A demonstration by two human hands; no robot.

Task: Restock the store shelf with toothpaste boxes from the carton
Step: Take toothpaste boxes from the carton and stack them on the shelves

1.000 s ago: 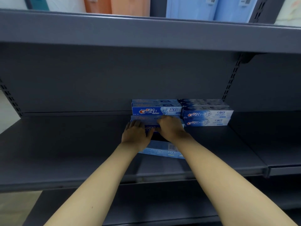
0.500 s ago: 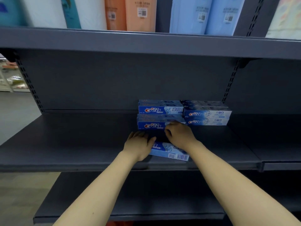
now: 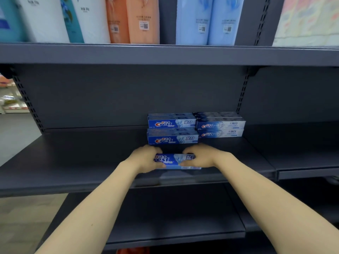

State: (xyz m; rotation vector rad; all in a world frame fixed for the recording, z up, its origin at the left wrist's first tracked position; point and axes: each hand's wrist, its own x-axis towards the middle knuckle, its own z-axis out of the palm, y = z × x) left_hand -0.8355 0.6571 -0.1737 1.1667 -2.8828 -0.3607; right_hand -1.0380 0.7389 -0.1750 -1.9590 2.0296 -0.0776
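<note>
Both hands hold one toothpaste box (image 3: pixel 174 160) by its ends: the left hand (image 3: pixel 145 158) curls round the left end, covering the first letter of the logo, and the right hand (image 3: pixel 200 156) wraps the right end, hiding the last of the print there. Whether the box rests on the shelf (image 3: pixel 73 162) or sits just clear of it cannot be told; its lower edge is blurred. The carton is out of view.

The shelf is dark grey, wide, its front lip cut by both forearms. At its back stand two stacks (image 3: pixel 196 128) of boxes side by side, touching; the left stack is deep blue, the right paler, and small print on both is unreadable. How many boxes lie behind the front ones cannot be made out.

The held box is long, blue with a white swirl, printed face turned up towards the camera, lying level and parallel to the stacks, near but apart from them.

Half a second ago the box lay angled under the hands, barcode side showing; now it is squared, face up.
</note>
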